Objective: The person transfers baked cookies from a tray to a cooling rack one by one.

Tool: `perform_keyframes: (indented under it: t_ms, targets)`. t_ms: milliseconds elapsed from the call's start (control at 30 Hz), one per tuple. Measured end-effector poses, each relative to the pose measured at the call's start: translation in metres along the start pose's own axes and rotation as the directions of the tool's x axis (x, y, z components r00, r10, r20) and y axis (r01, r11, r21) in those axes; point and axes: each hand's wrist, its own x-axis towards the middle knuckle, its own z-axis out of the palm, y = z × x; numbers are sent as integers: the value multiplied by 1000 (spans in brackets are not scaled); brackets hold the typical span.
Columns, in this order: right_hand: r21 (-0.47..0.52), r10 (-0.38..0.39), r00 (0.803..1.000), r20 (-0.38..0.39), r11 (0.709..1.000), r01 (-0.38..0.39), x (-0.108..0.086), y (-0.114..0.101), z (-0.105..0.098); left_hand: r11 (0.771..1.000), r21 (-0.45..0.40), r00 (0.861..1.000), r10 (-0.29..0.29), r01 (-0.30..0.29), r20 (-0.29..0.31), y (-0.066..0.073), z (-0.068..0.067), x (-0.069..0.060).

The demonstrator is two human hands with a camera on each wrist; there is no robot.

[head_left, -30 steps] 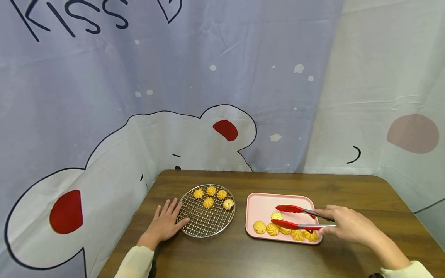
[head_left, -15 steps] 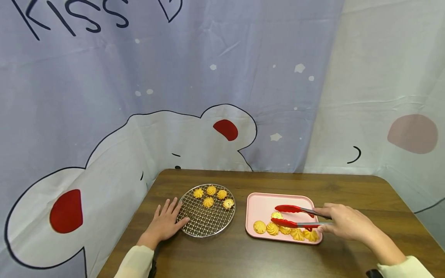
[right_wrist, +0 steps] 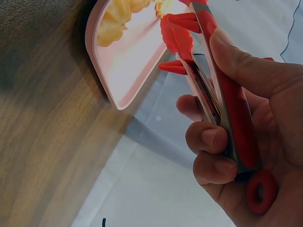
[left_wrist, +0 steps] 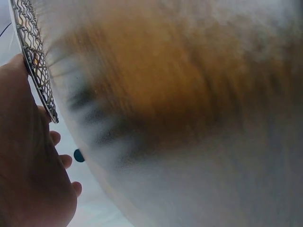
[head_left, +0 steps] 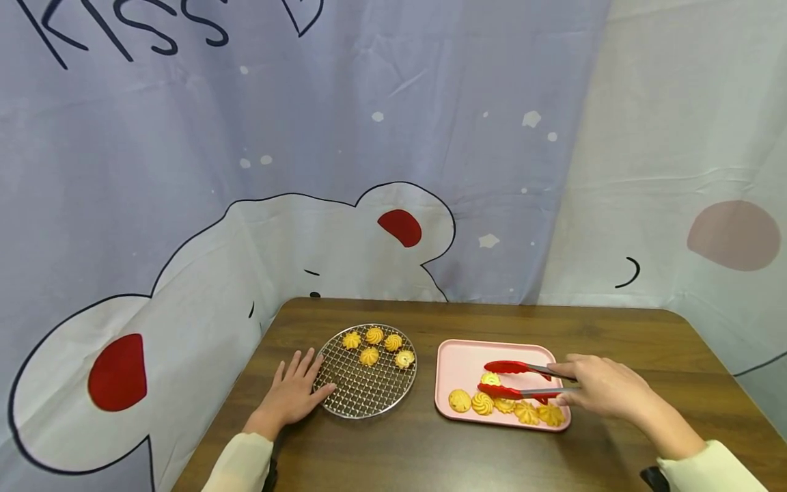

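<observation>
My right hand [head_left: 609,386] grips a pair of red-tipped metal tongs [right_wrist: 232,104], thumb on one arm and fingers curled round the other. In the head view the tongs' spread red tips lie either side of a piped butter cookie [head_left: 490,378] on the pink tray [head_left: 458,359]. Whether both tips touch that cookie I cannot tell. Several more cookies [head_left: 482,403] line the tray's near edge, partly under the tongs. On the left, my left hand [head_left: 289,396] rests with spread fingers at the rim of a round wire rack [head_left: 356,391], which bears several cookies [head_left: 369,357].
The brown wooden table [head_left: 418,458] carries the rack on the left and the tray on the right, with a strip of wood between them. Behind the table hangs a printed cloth [head_left: 492,171]. Most of the left wrist view is blurred.
The right hand and the tongs have shifted slightly left and toward the far side, the tips still around the same cookie. The left hand, the rack and the other cookies have stayed put.
</observation>
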Motion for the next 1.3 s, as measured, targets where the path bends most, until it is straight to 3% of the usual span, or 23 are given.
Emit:
perform_keyframes:
  t_ms: [500, 867, 1300]
  targets:
    - [9, -17, 999, 28, 1000, 17, 4, 2, -1, 1000, 29, 1000, 13, -12, -27, -3, 5, 4]
    - [2, -23, 1000, -15, 1000, 23, 0, -1, 0, 1000, 17, 1000, 2, -2, -4, -1, 2, 2]
    - [9, -39, 999, -33, 999, 39, 11, -11, -8, 1000, 17, 1000, 8, -7, -19, -1, 2, 3]
